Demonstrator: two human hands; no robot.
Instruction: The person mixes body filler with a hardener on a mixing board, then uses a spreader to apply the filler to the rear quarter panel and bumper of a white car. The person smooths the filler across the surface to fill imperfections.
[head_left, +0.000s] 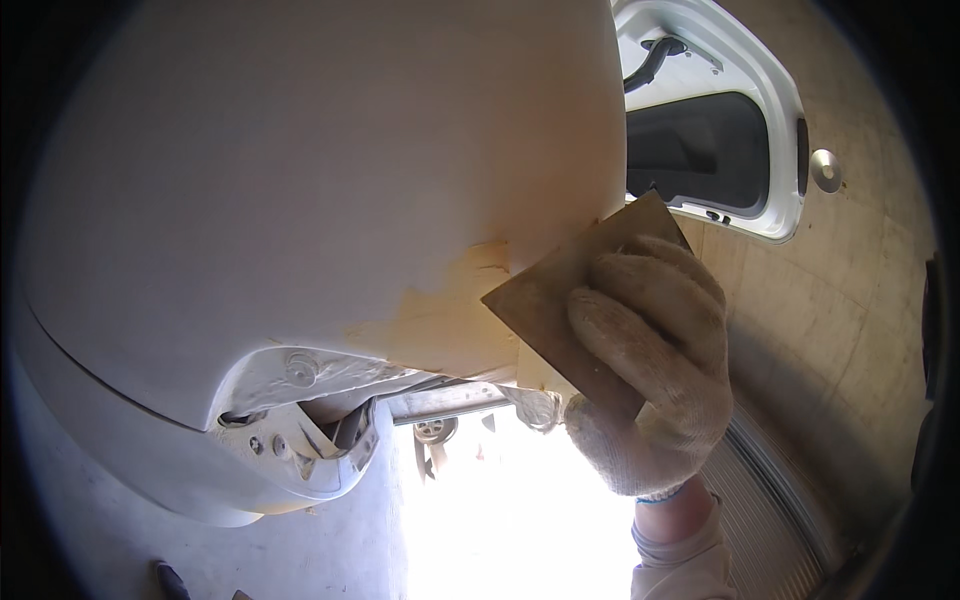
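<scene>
My right hand (pixel 650 360), in a dirty cream knit glove, grips a flat, square metal spreader (pixel 535 295) tilted as a diamond, with the fingers bent over its face and the thumb at the lower left. The spreader's left part is over or against a white vehicle body panel (pixel 250 160), at the right side of a patchy beige smear of filler (pixel 445 310). Whether its edge touches the panel I cannot tell. Below the smear is a white recess (pixel 300 395) with bolts and openings. My left hand is not in view.
A raised white door (pixel 785 150) with dark trim is at upper right, near a beige wall (pixel 850 260) bearing a round metal disc (pixel 826 170). A ribbed metal strip (pixel 770 480) runs at lower right. A grey floor (pixel 300 555) and a bright, washed-out area lie below.
</scene>
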